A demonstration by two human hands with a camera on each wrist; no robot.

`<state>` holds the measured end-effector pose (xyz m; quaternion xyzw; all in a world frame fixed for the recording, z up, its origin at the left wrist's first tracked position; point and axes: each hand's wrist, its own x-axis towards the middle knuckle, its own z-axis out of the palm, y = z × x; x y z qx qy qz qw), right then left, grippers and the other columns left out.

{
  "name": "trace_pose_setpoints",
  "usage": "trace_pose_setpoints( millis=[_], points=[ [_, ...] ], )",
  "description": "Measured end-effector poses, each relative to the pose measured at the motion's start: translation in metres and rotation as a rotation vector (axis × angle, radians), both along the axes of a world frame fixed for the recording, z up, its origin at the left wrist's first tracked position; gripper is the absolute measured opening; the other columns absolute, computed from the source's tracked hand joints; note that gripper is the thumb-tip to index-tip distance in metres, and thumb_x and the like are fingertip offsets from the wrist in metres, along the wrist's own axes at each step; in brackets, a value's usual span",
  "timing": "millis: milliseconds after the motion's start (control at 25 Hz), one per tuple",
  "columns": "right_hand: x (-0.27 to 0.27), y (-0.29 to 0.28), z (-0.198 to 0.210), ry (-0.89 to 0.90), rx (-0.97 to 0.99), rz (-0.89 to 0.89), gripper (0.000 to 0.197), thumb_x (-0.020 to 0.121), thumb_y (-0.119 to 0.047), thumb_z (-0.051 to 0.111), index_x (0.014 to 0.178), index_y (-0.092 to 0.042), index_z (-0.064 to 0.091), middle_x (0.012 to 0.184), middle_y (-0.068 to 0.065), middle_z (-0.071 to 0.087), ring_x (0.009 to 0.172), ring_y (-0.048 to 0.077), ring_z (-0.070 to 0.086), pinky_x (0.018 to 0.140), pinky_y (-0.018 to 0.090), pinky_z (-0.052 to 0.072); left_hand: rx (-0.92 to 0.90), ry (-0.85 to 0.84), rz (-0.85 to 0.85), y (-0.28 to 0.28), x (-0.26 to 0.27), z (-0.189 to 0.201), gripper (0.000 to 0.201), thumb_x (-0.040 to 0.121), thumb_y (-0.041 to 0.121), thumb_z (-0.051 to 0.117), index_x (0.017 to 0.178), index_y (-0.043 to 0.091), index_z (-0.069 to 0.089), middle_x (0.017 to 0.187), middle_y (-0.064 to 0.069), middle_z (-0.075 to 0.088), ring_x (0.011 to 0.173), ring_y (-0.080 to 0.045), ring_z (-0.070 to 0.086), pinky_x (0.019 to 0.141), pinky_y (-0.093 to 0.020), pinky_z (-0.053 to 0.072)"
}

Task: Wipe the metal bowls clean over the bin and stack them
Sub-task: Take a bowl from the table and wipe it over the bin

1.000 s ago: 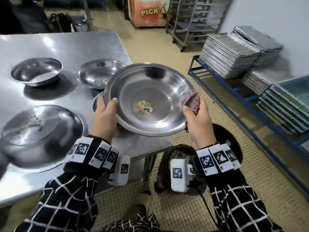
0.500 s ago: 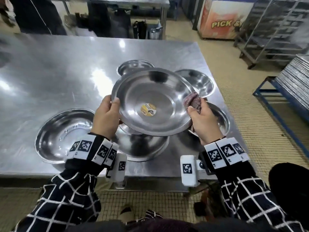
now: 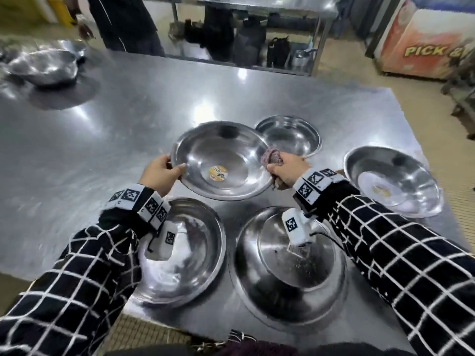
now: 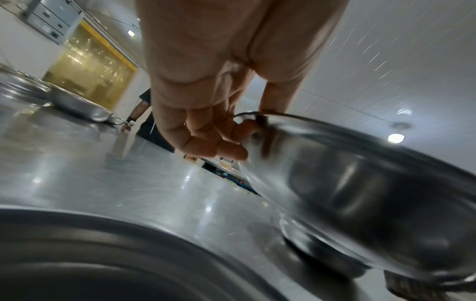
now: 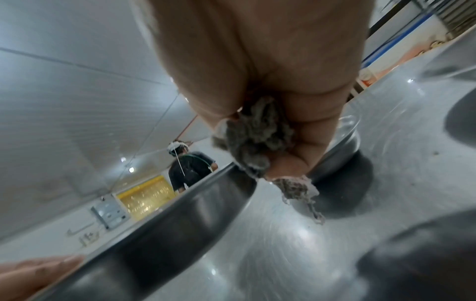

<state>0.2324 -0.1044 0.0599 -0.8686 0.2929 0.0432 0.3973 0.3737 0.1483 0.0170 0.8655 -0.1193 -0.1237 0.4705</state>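
A wide metal bowl [image 3: 231, 152] with a yellow sticker in its bottom sits low over the steel table [image 3: 115, 140], among other bowls; I cannot tell if its base touches. My left hand [image 3: 164, 170] pinches its left rim, thumb inside, fingers beneath. The left wrist view shows that hand [image 4: 242, 130] on the bowl [image 4: 360, 193]. My right hand [image 3: 285, 170] grips a crumpled purplish-grey cloth [image 3: 273, 155] against the right rim. The right wrist view shows the cloth [image 5: 255, 140] bunched in the hand [image 5: 275, 154], beside the bowl's wall [image 5: 167, 224]. The bin is out of view.
A small bowl [image 3: 290, 134] stands behind the held one. A bowl with residue [image 3: 401, 173] sits at the right edge. Near me are an upright bowl [image 3: 195, 255] and an overturned bowl with crumbs [image 3: 280, 273]. More bowls [image 3: 43, 65] are at the far left. A person [image 3: 123, 21] stands beyond the table.
Both hands have carried the bowl from beside the table, over the floor and bin, leftward onto the table area and lowered it. The grips on rim and cloth are unchanged.
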Motion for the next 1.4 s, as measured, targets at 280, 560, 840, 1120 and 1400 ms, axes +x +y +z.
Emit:
trace_pose_setpoints(
  millis=[280,560,840,1120,1400],
  points=[
    [0.076,-0.028,-0.022,0.216,-0.098,0.200,0.027,0.092,-0.017,0.057,0.113,0.000,0.059,0.079,0.008,0.063,0.058,0.016,0.058,0.042,0.013,0.046,0.202,0.126,0.054,-0.008,0.034,-0.041,0.019,0.080,0.030,0.073,0.091,0.019,0.060,0.090,-0.004,0.070,0.087,-0.023,0.066,0.085,-0.040,0.051],
    [0.100,-0.037,-0.044,0.220,-0.279,0.318,0.054,0.091,-0.027,0.059,0.141,-0.016,0.041,0.128,0.012,0.056,0.113,0.027,0.056,0.097,0.030,0.043,0.260,0.185,0.191,-0.009,0.026,-0.050,0.049,0.082,0.039,0.069,0.123,0.021,0.048,0.081,0.002,0.065,0.072,-0.016,0.065,0.066,-0.030,0.050],
    [0.074,-0.037,-0.016,0.016,-0.197,0.174,0.041,0.096,-0.014,0.049,0.137,-0.015,0.047,0.124,0.007,0.060,0.084,0.011,0.060,0.070,0.010,0.045,0.340,-0.004,0.103,-0.014,0.007,-0.016,0.052,0.087,0.041,0.062,0.131,0.019,0.046,0.101,-0.007,0.062,0.102,-0.028,0.058,0.090,-0.039,0.045],
    [-0.041,-0.047,0.035,-0.049,-0.146,0.029,0.040,0.095,-0.021,0.053,0.134,-0.028,0.051,0.128,0.000,0.059,0.109,0.014,0.055,0.088,0.019,0.041,0.268,0.055,-0.472,-0.042,-0.078,0.029,0.032,0.092,0.032,0.056,0.121,0.019,0.057,0.098,0.002,0.063,0.098,-0.017,0.059,0.093,-0.032,0.044],
    [-0.151,-0.020,-0.013,0.101,-0.178,-0.059,0.044,0.098,-0.023,0.046,0.141,-0.030,0.041,0.144,-0.005,0.044,0.133,0.016,0.039,0.111,0.024,0.025,0.475,-0.128,-0.801,-0.065,-0.152,0.013,0.022,0.094,0.027,0.050,0.109,0.011,0.055,0.103,-0.004,0.061,0.097,-0.021,0.057,0.085,-0.031,0.043]
  ],
)
